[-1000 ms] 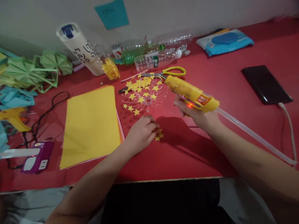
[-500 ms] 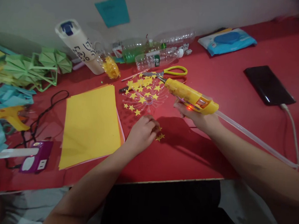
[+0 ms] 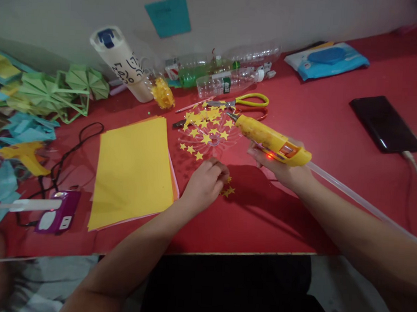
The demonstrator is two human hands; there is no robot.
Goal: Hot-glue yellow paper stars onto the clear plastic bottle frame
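My right hand (image 3: 284,171) is wrapped round a yellow hot glue gun (image 3: 270,138) with a lit red light. Its nozzle points left, toward the paper stars, and a long clear glue stick (image 3: 349,196) comes out of its back. My left hand (image 3: 209,181) rests low over the red table with its fingers curled together beside a few small yellow paper stars (image 3: 230,190); whatever is between the fingertips is hidden. Beyond it, several more yellow stars (image 3: 206,138) lie on and around a clear, petal-shaped plastic piece (image 3: 214,149).
Yellow paper sheets (image 3: 132,175) lie left. Scissors (image 3: 251,101), plastic bottles (image 3: 215,84) and a tumbler (image 3: 124,63) are behind. A second glue gun (image 3: 25,155), purple power strip (image 3: 60,213) and folded paper shapes (image 3: 44,94) sit far left; wipes (image 3: 327,60) and a phone (image 3: 387,123) right.
The camera has turned slightly, so the table and its things sit further right in view. Against the table, both hands and the glue gun have barely moved.
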